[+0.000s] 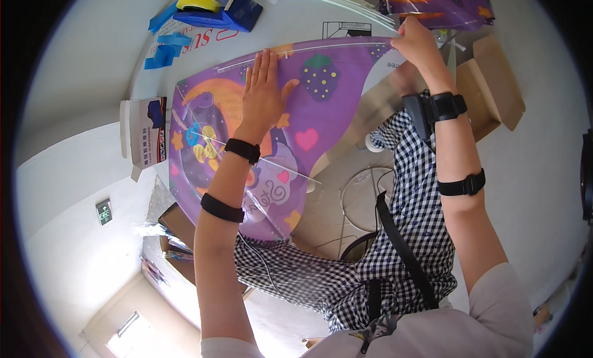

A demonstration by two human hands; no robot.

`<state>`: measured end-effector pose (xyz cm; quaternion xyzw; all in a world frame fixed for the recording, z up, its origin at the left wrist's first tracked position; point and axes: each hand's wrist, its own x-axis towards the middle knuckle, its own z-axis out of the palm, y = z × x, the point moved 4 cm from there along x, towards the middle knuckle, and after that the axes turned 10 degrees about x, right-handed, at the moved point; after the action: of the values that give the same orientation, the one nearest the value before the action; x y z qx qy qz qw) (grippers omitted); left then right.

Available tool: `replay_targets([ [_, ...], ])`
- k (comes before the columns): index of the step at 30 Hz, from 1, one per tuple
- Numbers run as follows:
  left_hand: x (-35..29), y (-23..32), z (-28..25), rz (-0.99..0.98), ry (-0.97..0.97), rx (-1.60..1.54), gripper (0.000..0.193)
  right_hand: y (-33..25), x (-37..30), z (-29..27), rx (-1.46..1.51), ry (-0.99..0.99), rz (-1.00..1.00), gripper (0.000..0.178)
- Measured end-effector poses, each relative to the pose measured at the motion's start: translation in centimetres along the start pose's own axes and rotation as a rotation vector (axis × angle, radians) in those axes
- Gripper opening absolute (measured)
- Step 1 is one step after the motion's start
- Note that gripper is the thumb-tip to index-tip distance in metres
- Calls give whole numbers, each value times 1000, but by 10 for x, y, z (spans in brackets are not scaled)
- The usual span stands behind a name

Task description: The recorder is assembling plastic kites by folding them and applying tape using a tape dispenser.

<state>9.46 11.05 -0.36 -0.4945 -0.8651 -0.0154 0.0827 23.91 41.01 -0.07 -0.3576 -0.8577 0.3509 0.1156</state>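
Note:
A purple kite (336, 120) with printed stars, hearts, a strawberry and an orange moon lies spread over the table edge, its lower part over my lap. One thin white rod (333, 46) runs along its far edge, and other thin rods cross its left half. My left hand (262, 99) lies flat on the kite near the far edge, fingers stretched and thumb apart. At the kite's right tip, my right hand (420, 46) is closed in a pinch by the rod's end. Its fingertips partly hide what they grip.
A blue tape dispenser (231, 15) with yellow tape stands at the far left, beside blue strips (165, 54). Several white rods (346, 1) and another purple printed sheet (441, 12) lie at the far side. An open cardboard box (485, 89) is right; a printed box (148, 133) is left.

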Motion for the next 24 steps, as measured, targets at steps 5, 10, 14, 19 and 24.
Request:
replay_targets([
  [5,1,1,2,-25,-42,1,76,-4,-3,-3,45,-44,53,30],
  [10,-7,-27,1,-129,-91,-49,70,2,0,1,66,-49,65,29],
  [14,-9,-65,1,-252,-109,-138,65,9,6,5,6,-31,39,28],
  [19,-15,-109,5,-511,-237,-161,62,13,8,8,-20,-9,10,28],
  [24,-15,-102,10,-421,-132,-106,64,14,10,10,-39,-5,4,29],
])
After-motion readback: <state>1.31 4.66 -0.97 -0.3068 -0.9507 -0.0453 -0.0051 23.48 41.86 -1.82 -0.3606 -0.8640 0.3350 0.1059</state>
